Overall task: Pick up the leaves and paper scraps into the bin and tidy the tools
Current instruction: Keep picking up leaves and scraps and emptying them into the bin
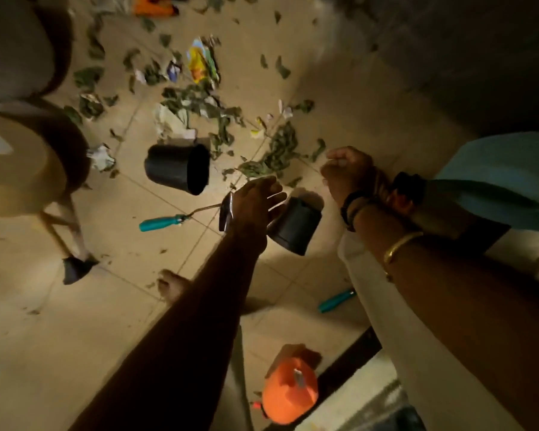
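- The left hand (255, 202) is stretched forward with its fingers straight and spread, gripping nothing.
- Its fingertips lie over the rim of a small black pot (294, 230). Whether they touch the rim cannot be told.
- Just to the left of that hand's wrist lies a trowel (165, 222). Its dark blade is beside the wrist and its teal handle points away to the left.
- The right hand (347, 172) is to the right of the left hand and a little further forward. It is curled into a fist with nothing showing in it. Dark bands circle its wrist and a gold bangle (400, 247) sits further up the forearm.
- Past the right wrist, at the right edge, is a teal-blue shape (504, 169); what it is cannot be told.
- Ahead of both hands, leaves (280, 147) lie thick on the tiled floor (75, 337), the nearest clump between the two hands and just beyond them.
- Further ahead and to the left, paper scraps (168, 119) are mixed in among the leaves.
- Forward and left of the left hand, a larger black pot (171, 168) lies on its side with its mouth facing right.
- Behind the hands, under the right forearm, a second teal handle (336, 301) lies on the floor.
- Still nearer the person is an orange object (288, 396).
- Far to the left stands a stool (22, 169) with pale legs.
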